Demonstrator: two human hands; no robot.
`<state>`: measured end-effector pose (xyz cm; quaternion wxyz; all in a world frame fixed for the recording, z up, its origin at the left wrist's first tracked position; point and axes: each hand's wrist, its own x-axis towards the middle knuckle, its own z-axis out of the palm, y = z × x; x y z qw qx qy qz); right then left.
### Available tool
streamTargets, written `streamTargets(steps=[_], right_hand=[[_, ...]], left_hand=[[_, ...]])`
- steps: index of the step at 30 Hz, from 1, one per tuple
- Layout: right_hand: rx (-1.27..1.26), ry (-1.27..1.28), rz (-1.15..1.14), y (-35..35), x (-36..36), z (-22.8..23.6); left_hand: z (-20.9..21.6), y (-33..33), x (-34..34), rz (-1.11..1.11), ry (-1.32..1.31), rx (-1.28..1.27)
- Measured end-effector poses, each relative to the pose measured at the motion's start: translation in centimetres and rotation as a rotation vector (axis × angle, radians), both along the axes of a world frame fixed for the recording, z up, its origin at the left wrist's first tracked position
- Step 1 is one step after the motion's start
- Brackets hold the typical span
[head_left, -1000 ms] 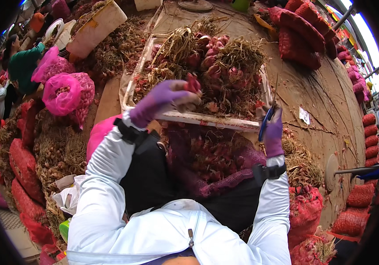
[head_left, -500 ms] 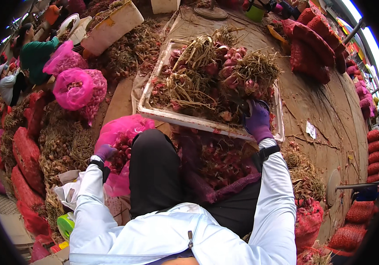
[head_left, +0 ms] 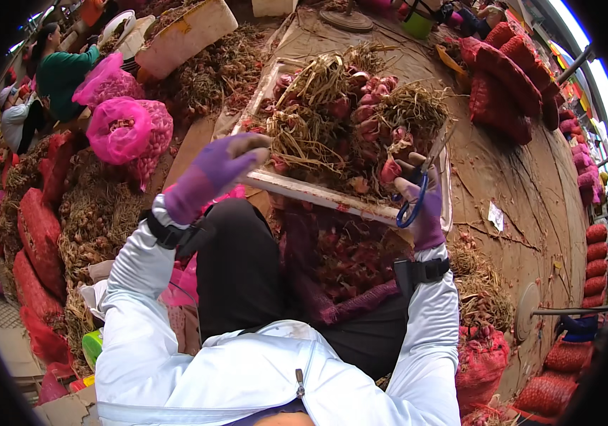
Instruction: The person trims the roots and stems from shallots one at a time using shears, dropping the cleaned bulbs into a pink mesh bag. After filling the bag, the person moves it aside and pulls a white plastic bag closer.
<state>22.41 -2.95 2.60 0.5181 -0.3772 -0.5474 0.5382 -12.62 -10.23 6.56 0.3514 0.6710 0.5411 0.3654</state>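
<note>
My left hand [head_left: 208,174], in a purple glove with paler fingertips, is raised over the near left corner of the white foam tray [head_left: 318,195]. Its fingers reach to the right, slightly bent, with nothing in them. At the tray's right end my right hand [head_left: 423,206] is closed on scissors [head_left: 426,177] with blue handles, the blades pointing up and away. A red shallot [head_left: 390,171] is at that hand's fingertips; whether they grip it I cannot tell. Bunches of shallots [head_left: 371,99] with dry stalks [head_left: 304,138] heap up in the tray.
Between my legs lies a purple mesh bag [head_left: 346,302] with loose shallots and skins. Pink mesh sacks [head_left: 123,131] stand at the left, red sacks [head_left: 503,85] at the far right. A person in green [head_left: 63,78] works at the far left beside foam boxes [head_left: 187,39].
My left hand has left the pink mesh bag at my left knee and risen to the tray's edge. My right hand has lifted from the shallots, and the scissors now point up.
</note>
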Motion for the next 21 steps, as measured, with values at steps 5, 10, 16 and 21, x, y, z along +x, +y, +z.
streamTargets(steps=[5, 10, 16, 21], right_hand=[[-0.225, 0.184, 0.112, -3.8, -1.0, -0.3], [-0.27, 0.179, -0.059, -6.6, -1.1, -2.0], [-0.268, 0.083, -0.091, -7.2, -0.4, -3.4], [-0.335, -0.004, -0.16, -7.7, -1.1, -3.7]], left_hand=[[-2.6, 2.2, 12.3, -0.266, -0.236, -0.271], [-7.0, 2.8, 16.4, -0.358, -0.491, -0.569], [-9.5, 3.0, 17.2, -0.388, -0.518, -0.593], [-9.6, 3.1, 16.9, -0.286, -0.112, -0.219]])
